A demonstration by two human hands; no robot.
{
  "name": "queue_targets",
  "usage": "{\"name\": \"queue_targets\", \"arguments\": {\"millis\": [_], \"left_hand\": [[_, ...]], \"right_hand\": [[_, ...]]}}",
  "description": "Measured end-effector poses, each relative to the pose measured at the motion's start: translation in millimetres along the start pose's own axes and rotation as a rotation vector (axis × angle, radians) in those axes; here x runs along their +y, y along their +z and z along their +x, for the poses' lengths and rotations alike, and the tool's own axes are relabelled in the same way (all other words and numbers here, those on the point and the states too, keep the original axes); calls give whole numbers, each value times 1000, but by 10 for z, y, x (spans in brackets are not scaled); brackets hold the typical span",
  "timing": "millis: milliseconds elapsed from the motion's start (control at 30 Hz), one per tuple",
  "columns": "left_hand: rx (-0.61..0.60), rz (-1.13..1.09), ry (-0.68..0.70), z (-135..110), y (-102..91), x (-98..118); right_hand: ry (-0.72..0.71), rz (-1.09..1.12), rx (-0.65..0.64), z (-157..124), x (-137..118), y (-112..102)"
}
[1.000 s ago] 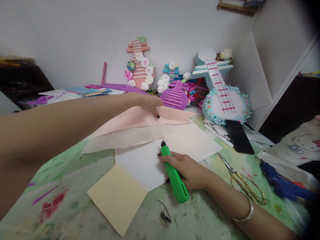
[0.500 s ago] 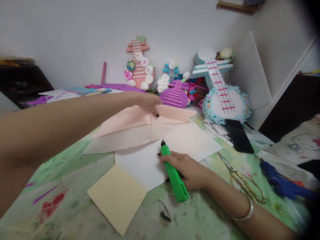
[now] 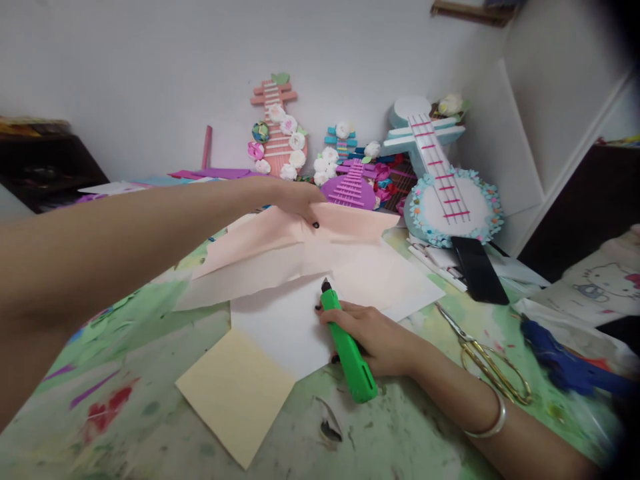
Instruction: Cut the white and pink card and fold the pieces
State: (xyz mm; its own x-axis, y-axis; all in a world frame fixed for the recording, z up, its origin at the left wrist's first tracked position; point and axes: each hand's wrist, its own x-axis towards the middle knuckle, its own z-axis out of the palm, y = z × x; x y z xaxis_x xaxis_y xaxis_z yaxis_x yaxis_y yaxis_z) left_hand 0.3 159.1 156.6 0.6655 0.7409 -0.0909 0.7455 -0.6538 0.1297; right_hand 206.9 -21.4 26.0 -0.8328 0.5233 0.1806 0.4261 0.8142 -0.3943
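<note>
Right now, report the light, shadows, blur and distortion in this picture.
Head view overall: soft light, no strong glare on the green cutter; head view, centre: faint shadow on the white paper beside the right hand; head view, right edge: the blue glue gun looks smeared, corners darken; head view, left: the left forearm looms large, perhaps lens distortion.

One head-worn camera looks forward and down from close above the table [image 3: 165, 427] toward the wall [image 3: 150, 80]

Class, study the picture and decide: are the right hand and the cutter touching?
Touching. The head view shows the right hand wrapped around the cutter, thumb lying across its green body.
</note>
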Motion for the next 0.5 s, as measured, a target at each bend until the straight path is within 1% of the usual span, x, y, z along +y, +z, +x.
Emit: {"name": "queue_targets", "arguments": {"millis": [100, 167, 233, 300, 367, 400, 433, 467, 500], "left_hand": [[-17, -43, -43, -57, -8, -31], [-41, -88, -56, -68, 46, -74], [-42, -130, -53, -52, 141, -134], [-33, -155, -39, -10, 251, -207], [-16, -153, -41, 45, 350, -288], [-3, -147, -48, 70, 390, -330], [10, -142, -59, 90, 424, -372], [20, -140, -71, 102, 453, -414], [24, -143, -85, 102, 478, -457]], "right_hand": [[2, -10, -1, 4, -4, -1], [-7, -25, 3, 10, -4, 6], [-48, -46, 22, 9, 2, 13], [-135, -70, 92, -9, 19, 12], [-180, -83, 239, -50, 57, -4], [-161, -95, 336, -78, 86, -17], [-91, -112, 425, -109, 122, -33], [17, -144, 506, -141, 163, -50], [138, -188, 550, -171, 209, -67]]}}
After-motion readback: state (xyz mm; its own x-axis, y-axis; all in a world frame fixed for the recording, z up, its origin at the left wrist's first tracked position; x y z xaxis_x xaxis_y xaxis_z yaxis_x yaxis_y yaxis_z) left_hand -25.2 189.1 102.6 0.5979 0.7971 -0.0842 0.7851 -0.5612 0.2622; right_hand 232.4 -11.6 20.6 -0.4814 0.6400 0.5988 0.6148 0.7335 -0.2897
